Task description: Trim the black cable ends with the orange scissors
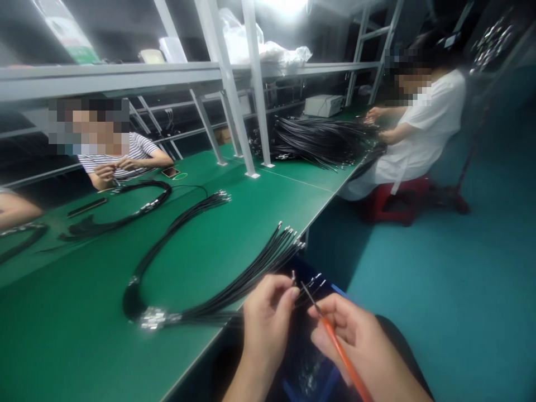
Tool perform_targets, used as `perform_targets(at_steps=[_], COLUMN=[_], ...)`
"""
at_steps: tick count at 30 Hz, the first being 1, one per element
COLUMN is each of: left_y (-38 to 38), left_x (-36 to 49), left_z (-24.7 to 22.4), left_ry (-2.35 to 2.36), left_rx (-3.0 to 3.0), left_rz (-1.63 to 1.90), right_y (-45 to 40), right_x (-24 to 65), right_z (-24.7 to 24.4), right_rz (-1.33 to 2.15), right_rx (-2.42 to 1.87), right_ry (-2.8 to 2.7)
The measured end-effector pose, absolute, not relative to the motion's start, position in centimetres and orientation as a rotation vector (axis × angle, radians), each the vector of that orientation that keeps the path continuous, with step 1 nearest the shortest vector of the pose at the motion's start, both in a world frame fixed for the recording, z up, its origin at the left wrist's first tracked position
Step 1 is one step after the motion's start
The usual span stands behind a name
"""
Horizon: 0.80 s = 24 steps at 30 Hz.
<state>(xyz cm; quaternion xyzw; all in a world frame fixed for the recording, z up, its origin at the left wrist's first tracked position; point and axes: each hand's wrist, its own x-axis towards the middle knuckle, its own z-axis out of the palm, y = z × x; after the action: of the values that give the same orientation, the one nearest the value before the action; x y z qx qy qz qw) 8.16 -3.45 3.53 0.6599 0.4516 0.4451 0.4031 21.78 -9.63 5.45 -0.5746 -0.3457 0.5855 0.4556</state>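
My left hand (pixel 270 307) pinches a small cable end (pixel 293 276) between finger and thumb, and my right hand (pixel 352 329) grips a thin orange tool (pixel 338 347), its point just beside that end, maybe so I can see both well. The black cables (pixel 232 287) curve over the green table (pixel 84 324) by me, likely fanned out so each is easy to grab. Farther off, a person in white (pixel 435 123) sits by a big dark heap (pixel 318 139).
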Motion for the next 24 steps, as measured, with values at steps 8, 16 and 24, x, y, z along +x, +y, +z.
perform_targets(at_steps=[8, 16, 24], left_y=[-3.1, -3.6, -3.8], left_x=[8.9, 9.6, 9.8], left_z=[5.1, 5.0, 5.0], left_ry=[1.019, 1.134, 1.220], left_rx=[1.740, 2.049, 2.173], left_rz=[1.078, 1.095, 1.013], right_y=[-8.7, -8.0, -6.8], right_x=[22.7, 22.6, 22.4], right_z=[5.8, 5.3, 5.7], right_rz=[1.174, 1.126, 1.105], right_rx=[-1.261, -1.035, -1.057], right_ry=[-0.608, -0.581, -0.553])
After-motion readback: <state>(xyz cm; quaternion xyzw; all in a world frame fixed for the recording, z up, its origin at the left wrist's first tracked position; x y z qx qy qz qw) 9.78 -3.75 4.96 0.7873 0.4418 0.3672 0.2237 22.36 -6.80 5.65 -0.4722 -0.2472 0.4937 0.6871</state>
